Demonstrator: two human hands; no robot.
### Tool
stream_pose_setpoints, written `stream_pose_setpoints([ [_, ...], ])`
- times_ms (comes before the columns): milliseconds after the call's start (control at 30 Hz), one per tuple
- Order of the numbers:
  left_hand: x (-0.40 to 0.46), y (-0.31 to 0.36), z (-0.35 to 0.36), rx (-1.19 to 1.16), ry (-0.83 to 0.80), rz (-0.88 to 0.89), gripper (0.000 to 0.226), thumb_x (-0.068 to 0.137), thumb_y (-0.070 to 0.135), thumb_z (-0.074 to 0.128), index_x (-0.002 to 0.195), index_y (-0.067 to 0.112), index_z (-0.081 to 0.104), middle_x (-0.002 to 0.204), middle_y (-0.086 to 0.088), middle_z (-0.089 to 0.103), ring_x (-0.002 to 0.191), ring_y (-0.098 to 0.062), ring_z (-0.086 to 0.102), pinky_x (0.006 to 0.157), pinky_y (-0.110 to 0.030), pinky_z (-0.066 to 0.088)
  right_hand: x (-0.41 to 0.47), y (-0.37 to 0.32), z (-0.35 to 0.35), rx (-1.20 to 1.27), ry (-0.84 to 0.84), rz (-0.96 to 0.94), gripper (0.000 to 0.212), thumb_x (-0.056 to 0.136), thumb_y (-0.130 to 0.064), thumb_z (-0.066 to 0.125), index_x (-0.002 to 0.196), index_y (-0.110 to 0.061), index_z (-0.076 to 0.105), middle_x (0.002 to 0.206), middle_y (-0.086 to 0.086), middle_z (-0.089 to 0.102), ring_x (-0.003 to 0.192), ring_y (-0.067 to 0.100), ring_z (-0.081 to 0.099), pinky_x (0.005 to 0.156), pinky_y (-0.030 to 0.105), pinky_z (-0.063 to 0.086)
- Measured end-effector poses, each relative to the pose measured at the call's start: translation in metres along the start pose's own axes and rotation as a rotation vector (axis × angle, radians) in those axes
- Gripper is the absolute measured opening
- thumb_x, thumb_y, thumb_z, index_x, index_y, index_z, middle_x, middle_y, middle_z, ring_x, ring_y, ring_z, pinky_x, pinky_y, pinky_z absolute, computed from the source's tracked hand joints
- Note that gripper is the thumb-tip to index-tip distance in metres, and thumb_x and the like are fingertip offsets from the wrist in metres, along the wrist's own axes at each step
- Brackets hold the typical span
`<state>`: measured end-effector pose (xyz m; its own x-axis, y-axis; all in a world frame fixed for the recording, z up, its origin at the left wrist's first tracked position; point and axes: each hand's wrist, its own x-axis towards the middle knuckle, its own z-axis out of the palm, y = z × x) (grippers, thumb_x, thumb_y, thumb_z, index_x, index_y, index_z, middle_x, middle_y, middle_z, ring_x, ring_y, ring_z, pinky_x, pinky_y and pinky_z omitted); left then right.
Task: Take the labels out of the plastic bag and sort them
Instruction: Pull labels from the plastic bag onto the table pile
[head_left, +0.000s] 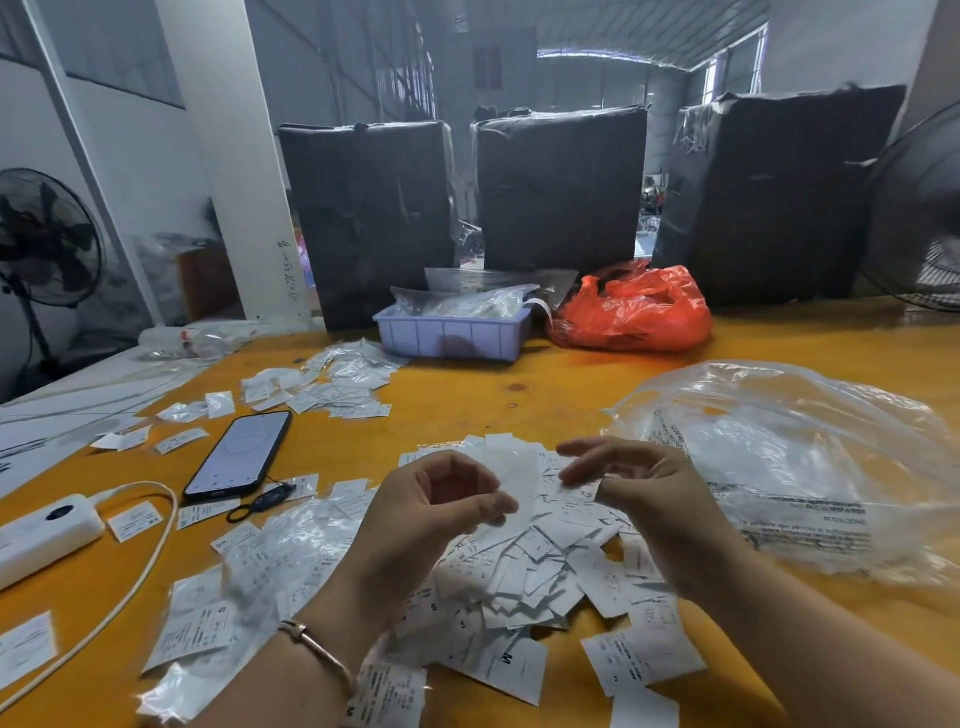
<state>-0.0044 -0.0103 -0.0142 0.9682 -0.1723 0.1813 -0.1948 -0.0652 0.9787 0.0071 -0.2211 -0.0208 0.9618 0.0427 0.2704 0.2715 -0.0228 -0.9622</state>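
while both hands hover over the yellow table (545, 384), the left hand (431, 514) curls its fingers and pinches a white label (519, 480) between thumb and forefinger. the right hand (644, 493) is loosely curled just beside it, fingers partly extended; whether it grips a label, i cannot tell. beneath them lies a loose heap of labels (524, 577), more scattered to the left. the clear plastic bag (800, 457) lies crumpled on the table to the right, near the right hand. a phone (239, 454) and a white power bank (47, 535) with its cable (130, 587) lie on the left. a lilac tray (452, 335) and a red bag (634, 312) sit at the far edge.
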Motion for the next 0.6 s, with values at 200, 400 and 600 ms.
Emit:
stream_pose_setpoints([
  [200, 0.000, -0.003, 0.001, 0.052, 0.025, 0.039, 0.018, 0.074, 0.007, 0.082, 0.087, 0.019, 0.079, 0.089, -0.005, 0.077, 0.088, -0.018, 0.072, 0.078, -0.024, 0.058, -0.001, -0.008, 0.004, 0.111, -0.055, 0.078, 0.034, 0.084, 0.008, 0.052, 0.083, -0.013, 0.078, 0.089, 0.009, 0.075, 0.083, 0.023, 0.070, 0.079, 0.034, 0.056],
  [400, -0.003, -0.002, 0.002, 0.117, 0.045, 0.074, 0.022, 0.072, 0.005, 0.083, 0.090, 0.016, 0.077, 0.080, -0.006, 0.075, 0.078, -0.017, 0.073, 0.070, -0.019, 0.055, -0.004, -0.015, 0.004, 0.080, 0.081, -0.180, 0.032, 0.083, 0.005, 0.062, 0.096, -0.021, 0.076, 0.088, 0.005, 0.075, 0.079, 0.010, 0.068, 0.071, 0.022, 0.051],
  [600, -0.004, -0.002, 0.004, 0.126, 0.038, 0.083, 0.023, 0.072, 0.006, 0.084, 0.092, 0.014, 0.076, 0.081, -0.007, 0.076, 0.076, -0.016, 0.073, 0.069, -0.020, 0.055, -0.010, -0.018, 0.005, -0.142, 0.142, -0.433, 0.064, 0.075, 0.006, 0.073, 0.129, -0.024, 0.055, 0.086, -0.001, 0.074, 0.085, 0.011, 0.071, 0.074, 0.015, 0.054],
])
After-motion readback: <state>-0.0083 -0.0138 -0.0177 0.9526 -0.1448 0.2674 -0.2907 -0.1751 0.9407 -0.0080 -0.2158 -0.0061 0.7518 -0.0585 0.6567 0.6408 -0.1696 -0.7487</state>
